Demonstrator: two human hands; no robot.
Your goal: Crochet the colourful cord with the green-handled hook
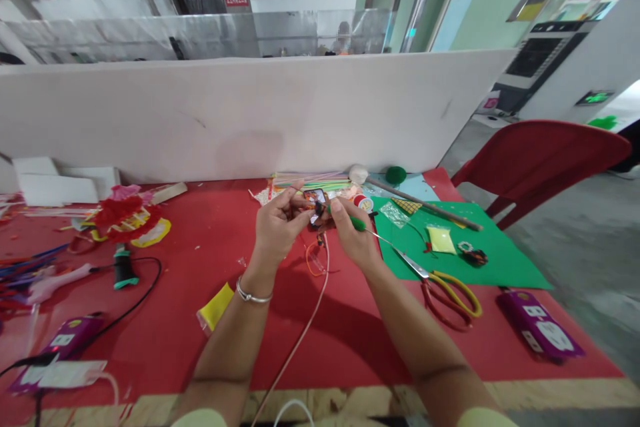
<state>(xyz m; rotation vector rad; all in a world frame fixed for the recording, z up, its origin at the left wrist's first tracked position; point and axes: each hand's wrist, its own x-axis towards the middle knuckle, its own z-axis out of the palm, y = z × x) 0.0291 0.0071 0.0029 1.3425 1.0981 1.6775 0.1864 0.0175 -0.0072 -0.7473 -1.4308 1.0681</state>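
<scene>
My left hand (283,223), with a bangle at its wrist, is closed in a pinch on a small dark piece (319,209). Opposite it, my right hand (351,230) is closed around a green-handled piece (357,223), from which a thin shaft or wire seems to run down right toward the scissors. The fingertips nearly meet, and the dark piece's exact form is too small to make out. Behind them a phone (315,196) shows a lit screen, partly hidden. A pale pink cable (316,303) runs from there toward me. Scissors (447,293) with red and yellow handles lie right of my right hand.
A red-covered table (170,327) carries a green sheet (510,263), a wooden stick (425,203) and a yellow packet (441,240). A purple box (540,327) lies right; a glue gun (55,283) and red craft flower (125,217) left. A white partition (225,113) stands behind.
</scene>
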